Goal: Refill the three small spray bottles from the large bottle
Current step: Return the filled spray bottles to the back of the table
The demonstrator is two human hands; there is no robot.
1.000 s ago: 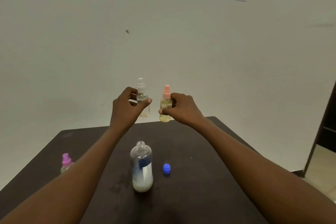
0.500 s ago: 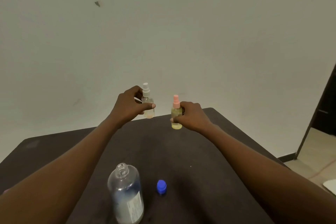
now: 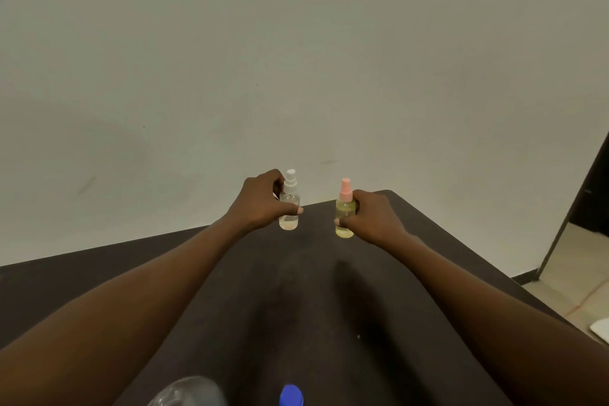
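Note:
My left hand (image 3: 260, 204) grips a small clear spray bottle with a white nozzle (image 3: 289, 201), upright near the far edge of the dark table (image 3: 296, 300). My right hand (image 3: 372, 217) grips a small yellow-green spray bottle with a pink nozzle (image 3: 345, 211), also upright, a little to the right. Whether the two bottles stand on the tabletop or hang just above it I cannot tell. The large clear bottle (image 3: 188, 394) shows only its shoulder at the bottom edge. Its blue cap (image 3: 291, 395) lies beside it on the table.
A plain pale wall (image 3: 296, 59) rises right behind the table's far edge. At the right the table ends over a tiled floor (image 3: 573, 273), beside a dark door frame (image 3: 590, 198).
Both hands have brought their spray bottles down toward the tabletop. The view has tilted up, so the large bottle and blue cap slid to the bottom edge and the purple-capped bottle left view.

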